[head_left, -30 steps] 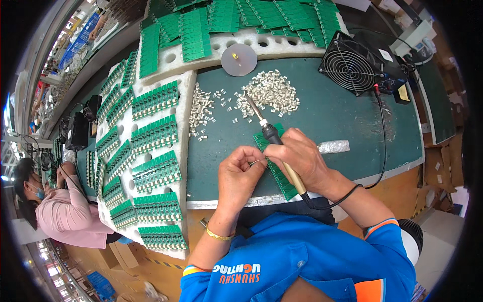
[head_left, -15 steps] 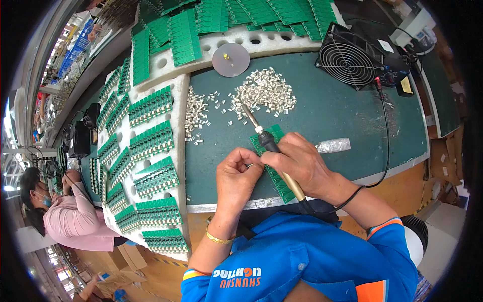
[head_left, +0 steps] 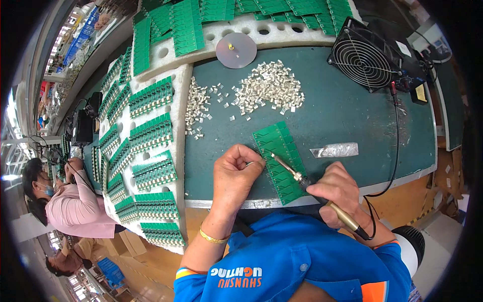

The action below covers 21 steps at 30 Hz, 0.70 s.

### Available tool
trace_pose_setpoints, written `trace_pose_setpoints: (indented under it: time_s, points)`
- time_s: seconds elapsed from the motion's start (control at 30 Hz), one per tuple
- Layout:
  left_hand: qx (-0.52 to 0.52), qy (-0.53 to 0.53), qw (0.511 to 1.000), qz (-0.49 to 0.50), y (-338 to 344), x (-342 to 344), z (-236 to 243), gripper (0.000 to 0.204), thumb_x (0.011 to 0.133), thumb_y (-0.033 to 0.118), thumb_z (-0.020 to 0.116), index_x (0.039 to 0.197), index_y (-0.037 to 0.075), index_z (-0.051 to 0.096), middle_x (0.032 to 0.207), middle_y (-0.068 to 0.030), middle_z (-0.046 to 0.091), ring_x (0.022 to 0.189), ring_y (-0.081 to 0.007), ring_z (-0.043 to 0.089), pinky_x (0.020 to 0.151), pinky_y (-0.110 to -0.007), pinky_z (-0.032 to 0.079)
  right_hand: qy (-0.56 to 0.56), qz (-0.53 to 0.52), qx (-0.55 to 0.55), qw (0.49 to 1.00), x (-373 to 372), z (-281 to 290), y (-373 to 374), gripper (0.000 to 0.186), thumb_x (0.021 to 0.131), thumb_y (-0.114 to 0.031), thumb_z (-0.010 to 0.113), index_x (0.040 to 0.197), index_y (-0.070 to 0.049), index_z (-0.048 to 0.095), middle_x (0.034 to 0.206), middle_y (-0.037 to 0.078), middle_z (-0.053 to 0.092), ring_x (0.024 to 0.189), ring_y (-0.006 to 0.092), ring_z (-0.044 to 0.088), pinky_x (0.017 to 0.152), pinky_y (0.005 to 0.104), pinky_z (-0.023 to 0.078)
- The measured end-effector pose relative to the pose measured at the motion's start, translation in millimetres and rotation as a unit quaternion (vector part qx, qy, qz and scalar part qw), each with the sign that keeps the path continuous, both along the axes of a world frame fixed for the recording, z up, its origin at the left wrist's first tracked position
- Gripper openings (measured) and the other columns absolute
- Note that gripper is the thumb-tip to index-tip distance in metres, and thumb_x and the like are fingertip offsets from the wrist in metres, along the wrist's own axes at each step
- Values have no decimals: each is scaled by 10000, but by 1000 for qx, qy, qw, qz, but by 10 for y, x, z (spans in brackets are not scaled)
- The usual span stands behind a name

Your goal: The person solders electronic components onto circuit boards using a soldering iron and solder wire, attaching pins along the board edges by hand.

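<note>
My right hand (head_left: 336,189) is wrapped round a soldering iron (head_left: 344,215), its metal tip resting on or just above a green circuit board (head_left: 275,137). The board lies at a slant on the bench, with rows of thin pins along its left edge. At that edge, my left hand (head_left: 232,173) is closed in a pinch. A bit of thin pale strand, looking like solder wire (head_left: 248,163), shows between its fingers; the rest is hidden.
Small white connectors (head_left: 269,88) lie heaped beyond the board, more at left. White foam (head_left: 178,116) holds finished-looking boards; bare boards (head_left: 186,27) lie behind. A round disc (head_left: 236,50), a fan (head_left: 362,58), a silvery packet (head_left: 337,150) and the iron's cord (head_left: 395,146) are nearby. A co-worker (head_left: 75,201) sits left.
My right hand has moved right and down, bringing the iron's tip back from near the connector heap onto the board. The board is now less covered. My left hand keeps its pinch.
</note>
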State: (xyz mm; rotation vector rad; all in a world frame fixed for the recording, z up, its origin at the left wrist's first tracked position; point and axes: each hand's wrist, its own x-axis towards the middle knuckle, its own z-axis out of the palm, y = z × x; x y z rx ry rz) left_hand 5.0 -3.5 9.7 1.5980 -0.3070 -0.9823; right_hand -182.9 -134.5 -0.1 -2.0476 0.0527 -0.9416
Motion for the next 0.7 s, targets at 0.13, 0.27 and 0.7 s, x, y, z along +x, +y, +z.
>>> trace_pose_setpoints:
  time_s: [0.13, 0.27, 0.7]
  points:
    - [-3, 7, 1000, 2, -9, 1, 4, 105, 803, -71, 654, 827, 24, 614, 777, -15, 656, 694, -51, 591, 668, -185, 470, -5, 6, -7, 1000, -24, -3, 17, 267, 925, -299, 599, 964, -45, 670, 680, 31, 573, 553, 192, 492, 561, 340, 372]
    - [-1, 6, 1000, 1, -3, 5, 3, 102, 806, -68, 653, 831, 23, 613, 784, -23, 663, 700, -57, 599, 677, -188, 475, 0, 7, -10, 1000, -1, -13, 22, 211, 888, -246, 623, 957, -52, 673, 665, 27, 555, 555, 193, 492, 559, 340, 372]
    - [3, 10, 1000, 2, 7, 12, 6, 108, 810, -69, 656, 833, 28, 611, 793, -28, 671, 708, -59, 608, 687, -193, 483, 19, 20, 19, 999, 47, 10, -23, 220, 728, -68, 633, 942, -46, 677, 681, 51, 584, 559, 200, 491, 571, 343, 369]
